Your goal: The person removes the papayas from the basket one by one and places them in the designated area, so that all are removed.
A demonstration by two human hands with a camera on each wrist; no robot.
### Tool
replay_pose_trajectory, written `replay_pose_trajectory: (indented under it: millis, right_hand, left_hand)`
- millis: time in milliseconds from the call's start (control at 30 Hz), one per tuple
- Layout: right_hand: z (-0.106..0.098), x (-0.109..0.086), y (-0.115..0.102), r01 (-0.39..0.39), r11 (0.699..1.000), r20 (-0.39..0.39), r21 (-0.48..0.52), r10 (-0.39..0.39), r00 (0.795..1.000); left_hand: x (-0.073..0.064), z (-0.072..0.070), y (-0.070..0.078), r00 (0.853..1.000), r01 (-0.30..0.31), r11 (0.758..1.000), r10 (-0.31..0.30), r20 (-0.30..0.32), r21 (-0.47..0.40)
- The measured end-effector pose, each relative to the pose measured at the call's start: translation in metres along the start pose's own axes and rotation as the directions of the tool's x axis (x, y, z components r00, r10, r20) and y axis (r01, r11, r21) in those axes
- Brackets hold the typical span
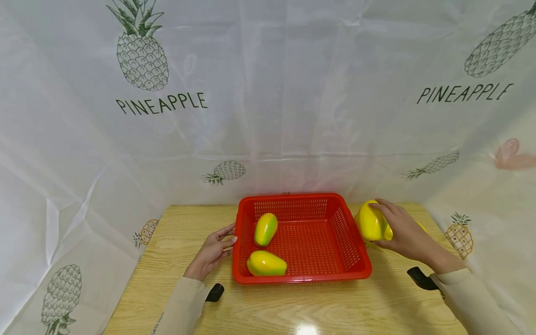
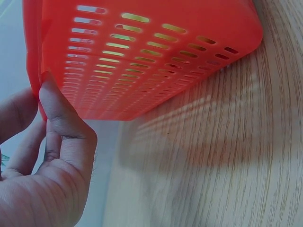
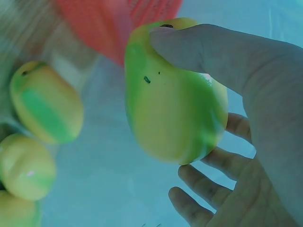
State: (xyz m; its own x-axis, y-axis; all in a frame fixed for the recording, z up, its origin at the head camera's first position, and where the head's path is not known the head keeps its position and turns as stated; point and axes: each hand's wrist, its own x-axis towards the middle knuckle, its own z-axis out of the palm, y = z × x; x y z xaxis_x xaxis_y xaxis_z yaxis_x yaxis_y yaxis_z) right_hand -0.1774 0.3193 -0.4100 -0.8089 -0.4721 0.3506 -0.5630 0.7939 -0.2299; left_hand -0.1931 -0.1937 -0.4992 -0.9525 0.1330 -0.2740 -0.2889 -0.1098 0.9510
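Pale wood tabletop lies nearest, running beneath both hands. Left hand: partly closed, thumb and fingers pinching the rim of a red plastic basket, which sits between the hands. Right hand: spread to the fruit's width, thumb and fingers holding a yellow-green mango just beside the basket's right wall. Three other mangoes lie near the right hand. Inside the basket, on the left hand's side: near mango, then farther mango. Beyond both hands: white pineapple-print sheet.
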Motion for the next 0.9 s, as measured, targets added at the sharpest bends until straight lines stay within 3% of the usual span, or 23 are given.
replay_pose_trajectory:
  millis: [300, 900]
  right_hand:
    - [0.005, -0.025, 0.014, -0.023, 0.999, 0.016, -0.027, 0.023, 1.000]
    - [0.027, -0.060, 0.020, 0.031, 0.999, 0.056, -0.027, -0.029, 0.998]
  left_hand:
    - [0.000, 0.000, -0.001, 1.000, -0.003, 1.000, 0.003, -0.006, 0.000]
    - [-0.001, 0.000, 0.000, 1.000, -0.009, 1.000, 0.009, 0.015, 0.007]
